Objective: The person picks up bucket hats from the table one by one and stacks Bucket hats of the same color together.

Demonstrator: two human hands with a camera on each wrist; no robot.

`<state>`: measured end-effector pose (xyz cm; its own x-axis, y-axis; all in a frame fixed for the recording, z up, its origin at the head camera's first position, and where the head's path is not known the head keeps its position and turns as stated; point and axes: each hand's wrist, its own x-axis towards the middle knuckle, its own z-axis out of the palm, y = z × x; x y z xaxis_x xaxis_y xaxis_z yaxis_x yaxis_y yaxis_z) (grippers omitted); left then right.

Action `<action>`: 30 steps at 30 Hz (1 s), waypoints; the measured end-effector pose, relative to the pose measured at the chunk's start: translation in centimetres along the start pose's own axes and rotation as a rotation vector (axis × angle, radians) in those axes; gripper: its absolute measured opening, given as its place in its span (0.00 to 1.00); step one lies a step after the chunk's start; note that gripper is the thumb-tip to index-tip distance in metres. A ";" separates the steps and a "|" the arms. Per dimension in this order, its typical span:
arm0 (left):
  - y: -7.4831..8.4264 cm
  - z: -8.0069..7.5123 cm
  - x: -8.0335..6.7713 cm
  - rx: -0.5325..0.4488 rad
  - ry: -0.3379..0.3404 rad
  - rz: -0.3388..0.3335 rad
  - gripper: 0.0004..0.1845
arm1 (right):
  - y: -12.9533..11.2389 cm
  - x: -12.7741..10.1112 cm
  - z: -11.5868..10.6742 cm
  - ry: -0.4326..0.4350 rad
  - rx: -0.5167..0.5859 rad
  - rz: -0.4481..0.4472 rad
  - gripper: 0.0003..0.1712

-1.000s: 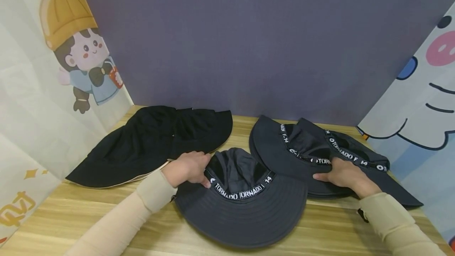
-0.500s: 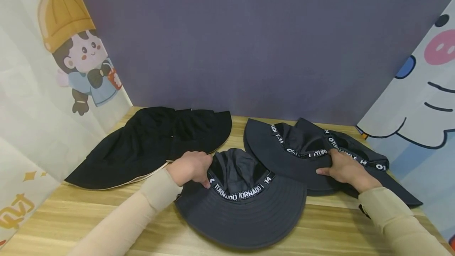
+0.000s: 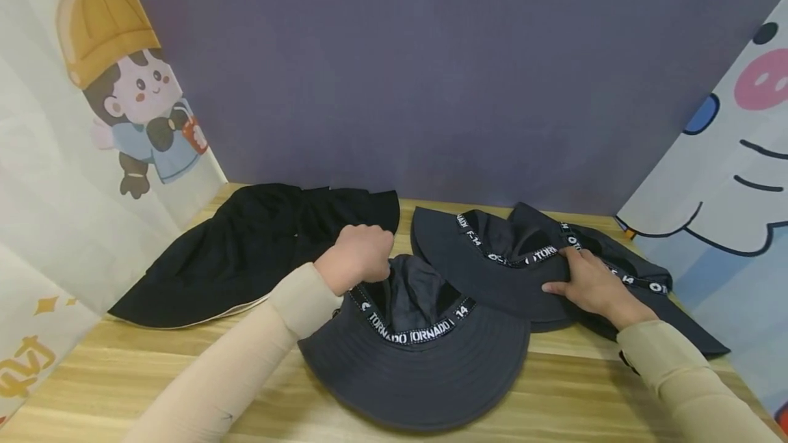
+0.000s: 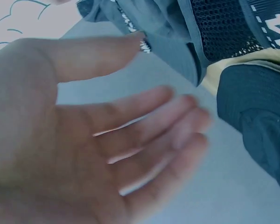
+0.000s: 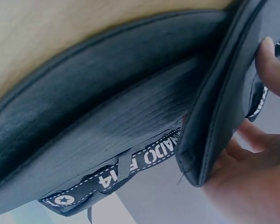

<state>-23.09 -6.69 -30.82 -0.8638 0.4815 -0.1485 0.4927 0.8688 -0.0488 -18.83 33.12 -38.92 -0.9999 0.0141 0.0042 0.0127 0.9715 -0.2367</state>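
Several dark bucket hats lie on a wooden table. My left hand (image 3: 360, 258) is raised just above the left side of the front grey hat (image 3: 418, 381); in the left wrist view its fingers (image 4: 149, 144) are relaxed and hold nothing. My right hand (image 3: 594, 286) pinches the brim of the middle grey hat (image 3: 455, 262), which overlaps the front one. The right wrist view shows the thumb on one face of that brim (image 5: 219, 107) and the other fingers at its other side. A further grey hat (image 3: 667, 320) lies partly behind my right hand.
A black hat (image 3: 246, 258) with a pale lining edge lies at the back left of the table (image 3: 572, 395). A grey-purple panel (image 3: 394, 74) stands behind, with cartoon-printed panels (image 3: 55, 176) at both sides.
My left hand has come off the front hat and moved up and to the right. The middle hat has slid left, its brim in my right hand.
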 end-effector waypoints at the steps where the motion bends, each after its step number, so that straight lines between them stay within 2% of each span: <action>1: 0.1 -0.1 0.5 -0.022 0.011 0.012 0.07 | 0.0 0.0 0.0 0.004 0.001 -0.004 0.54; 5: 0.0 -0.1 2.9 -0.121 0.002 0.045 0.11 | 0.0 0.1 0.0 0.022 0.010 -0.022 0.54; 7: -0.2 0.0 4.1 -0.174 -0.025 0.046 0.14 | 0.0 0.1 -0.1 0.035 0.023 -0.033 0.53; 9: -0.5 0.2 5.2 -0.207 -0.021 0.040 0.13 | -0.1 0.0 -0.2 0.046 0.040 -0.044 0.53; 12: -0.8 0.7 6.5 -0.243 0.006 0.034 0.14 | -0.3 -0.1 -0.3 0.063 0.061 -0.058 0.53; 16: -0.6 1.5 8.0 -0.282 0.060 0.052 0.22 | -0.3 -0.3 -0.7 0.093 0.079 -0.063 0.53; 20: 0.1 1.8 8.8 -0.276 0.090 0.060 0.28 | -0.5 -0.4 -1.0 0.135 0.097 -0.086 0.53; 26: 1.0 2.0 9.9 -0.188 0.145 0.049 0.34 | -0.9 -0.7 -1.4 0.229 0.109 -0.145 0.49; 30: 1.2 2.1 10.7 -0.167 0.173 0.051 0.38 | -1.0 -1.0 -1.7 0.273 0.114 -0.161 0.49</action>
<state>-31.53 -0.74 -34.53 -0.8504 0.5255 0.0258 0.5245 0.8429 0.1201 -17.85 32.57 -37.00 -0.9501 -0.0592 0.3064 -0.1611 0.9339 -0.3190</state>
